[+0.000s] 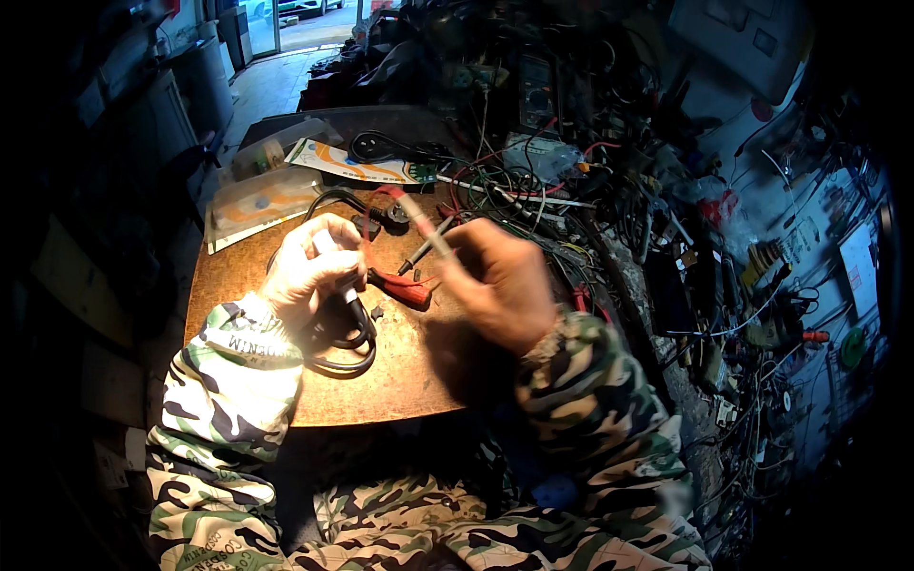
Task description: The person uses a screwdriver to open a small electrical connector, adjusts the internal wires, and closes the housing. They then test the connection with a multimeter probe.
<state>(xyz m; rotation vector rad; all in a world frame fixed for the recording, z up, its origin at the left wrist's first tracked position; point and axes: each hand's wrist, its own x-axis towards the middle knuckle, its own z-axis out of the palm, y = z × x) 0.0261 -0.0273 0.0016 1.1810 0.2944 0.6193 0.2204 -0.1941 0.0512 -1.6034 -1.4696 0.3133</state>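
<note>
My left hand [319, 262] is closed, fingertips pinched together, around a black cable [354, 366] that loops on the brown tabletop just below it. The end inside the fingers is hidden. Over the right part of the table, my right hand [500, 281] grips a slender red-and-pale stick-like thing [426, 224], smeared by motion. A thin red wire or strip curves from its far end toward the left hand. Between the hands lies a red-handled tool [405, 289]. Just beyond it is a dark pen-shaped probe [426, 247].
A clear plastic case [262, 202] and a printed white-and-orange card [357, 164] lie at the table's far left. A black plug [392, 217] rests beyond the hands. Tangled wires [533, 186] and a multimeter [536, 90] crowd the far right. Cluttered parts line the right wall.
</note>
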